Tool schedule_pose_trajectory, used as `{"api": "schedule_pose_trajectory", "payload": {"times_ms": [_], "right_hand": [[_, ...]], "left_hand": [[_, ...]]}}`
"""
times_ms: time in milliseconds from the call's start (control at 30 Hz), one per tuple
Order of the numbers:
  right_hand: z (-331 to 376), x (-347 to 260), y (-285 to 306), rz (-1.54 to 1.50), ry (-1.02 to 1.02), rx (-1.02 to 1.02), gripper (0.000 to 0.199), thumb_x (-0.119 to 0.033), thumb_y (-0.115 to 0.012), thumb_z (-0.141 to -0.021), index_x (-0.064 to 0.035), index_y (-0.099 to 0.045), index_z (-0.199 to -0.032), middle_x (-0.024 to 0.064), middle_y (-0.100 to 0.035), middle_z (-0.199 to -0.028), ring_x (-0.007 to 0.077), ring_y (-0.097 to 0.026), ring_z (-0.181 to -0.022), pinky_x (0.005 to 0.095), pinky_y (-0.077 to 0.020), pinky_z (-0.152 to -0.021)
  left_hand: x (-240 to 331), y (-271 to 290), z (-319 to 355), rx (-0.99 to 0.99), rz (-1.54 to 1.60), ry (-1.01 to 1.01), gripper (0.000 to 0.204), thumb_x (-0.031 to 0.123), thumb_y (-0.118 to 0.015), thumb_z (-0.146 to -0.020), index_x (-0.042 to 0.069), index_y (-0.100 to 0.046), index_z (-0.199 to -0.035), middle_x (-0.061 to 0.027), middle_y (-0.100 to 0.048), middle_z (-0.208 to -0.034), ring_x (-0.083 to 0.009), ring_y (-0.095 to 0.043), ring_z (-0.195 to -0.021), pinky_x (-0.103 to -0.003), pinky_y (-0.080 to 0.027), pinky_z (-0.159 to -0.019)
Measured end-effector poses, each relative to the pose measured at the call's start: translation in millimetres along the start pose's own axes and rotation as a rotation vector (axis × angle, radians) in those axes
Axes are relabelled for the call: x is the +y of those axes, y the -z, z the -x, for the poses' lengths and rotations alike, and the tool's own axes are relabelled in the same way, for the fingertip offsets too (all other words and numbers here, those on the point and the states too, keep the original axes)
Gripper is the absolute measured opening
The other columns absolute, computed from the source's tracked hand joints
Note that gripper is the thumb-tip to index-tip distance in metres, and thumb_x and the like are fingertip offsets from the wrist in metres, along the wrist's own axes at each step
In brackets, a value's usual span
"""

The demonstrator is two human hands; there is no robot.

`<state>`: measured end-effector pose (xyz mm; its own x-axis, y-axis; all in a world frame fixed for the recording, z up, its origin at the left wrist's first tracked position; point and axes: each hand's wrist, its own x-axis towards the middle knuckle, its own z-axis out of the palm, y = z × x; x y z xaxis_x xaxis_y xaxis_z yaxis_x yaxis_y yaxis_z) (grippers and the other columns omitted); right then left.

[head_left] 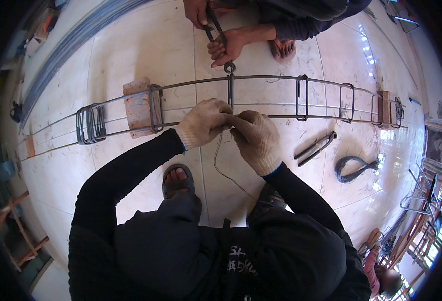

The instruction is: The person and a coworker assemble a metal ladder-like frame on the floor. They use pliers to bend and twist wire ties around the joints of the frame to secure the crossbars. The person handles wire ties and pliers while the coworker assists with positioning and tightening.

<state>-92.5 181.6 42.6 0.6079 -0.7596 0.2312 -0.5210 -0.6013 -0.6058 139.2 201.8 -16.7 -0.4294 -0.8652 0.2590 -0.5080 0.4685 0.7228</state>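
Smooth pale tiles (218, 200) stretch up to the near steel rod (286, 117). There the left hand (204, 123) and right hand (256, 142), in knit gloves, have fingers pinched closed beside a rectangular loop (230, 93), a thin bent wire (225, 173) trailing below; their exact grip is hidden. Pincers (311, 148) and a wire bundle (354, 177) lie right, apart from the rod. A rough brick (138, 118) sits left. Beyond the far rod (266, 77) are a co-worker's hands (232, 46).

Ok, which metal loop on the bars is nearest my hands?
The nearly edge-on loop just beyond your left hand and right hand; the other loops sit farther left or right along the bars.
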Motion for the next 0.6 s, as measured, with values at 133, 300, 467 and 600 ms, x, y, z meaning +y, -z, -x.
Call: {"api": "schedule_pose_trajectory", "payload": {"times_ms": [133,300,467,600], "right_hand": [[-3,11,-6,0.032,0.070,-0.057,0.027,-0.005,-0.077,-0.088,-0.0115,-0.079,-0.115,0.0111,-0.076,-0.113,0.0364,-0.071,-0.104,0.0488,-0.0573,-0.087],[4,16,-26,-0.046,0.050,0.058,0.026,-0.001,-0.081,-0.085,-0.0105,-0.076,-0.109,0.0109,-0.074,-0.112,0.0372,-0.070,-0.104,0.0485,-0.0568,-0.088],[16,22,-36,-0.100,0.044,0.095,0.028,0.002,-0.080,-0.084,-0.0086,-0.073,-0.108,0.0125,-0.075,-0.113,0.0379,-0.072,-0.102,0.0487,-0.0581,-0.087],[23,28,-36,-0.187,0.071,0.136,0.028,0.004,-0.080,-0.083,-0.0080,-0.072,-0.108,0.0125,-0.075,-0.113,0.0379,-0.073,-0.102,0.0488,-0.0596,-0.085]], "left_hand": [[-3,0,3,-0.023,0.010,0.029,0.040,0.005,-0.077,-0.089,0.007,-0.075,-0.129,-0.0164,-0.071,-0.125,-0.0411,-0.065,-0.118,-0.050,-0.053,-0.104],[-3,1,4,0.015,0.061,0.050,0.035,0.003,-0.074,-0.091,0.005,-0.076,-0.125,-0.0169,-0.073,-0.122,-0.0408,-0.067,-0.115,-0.049,-0.056,-0.101],[7,-6,4,0.123,-0.016,0.122,0.024,0.007,-0.075,-0.095,0.008,-0.078,-0.119,-0.0134,-0.076,-0.115,-0.0373,-0.072,-0.109,-0.047,-0.060,-0.094],[15,-11,2,0.225,-0.075,0.225,0.016,0.012,-0.077,-0.097,0.011,-0.080,-0.113,-0.0106,-0.078,-0.108,-0.0345,-0.075,-0.102,-0.045,-0.061,-0.087]]}}
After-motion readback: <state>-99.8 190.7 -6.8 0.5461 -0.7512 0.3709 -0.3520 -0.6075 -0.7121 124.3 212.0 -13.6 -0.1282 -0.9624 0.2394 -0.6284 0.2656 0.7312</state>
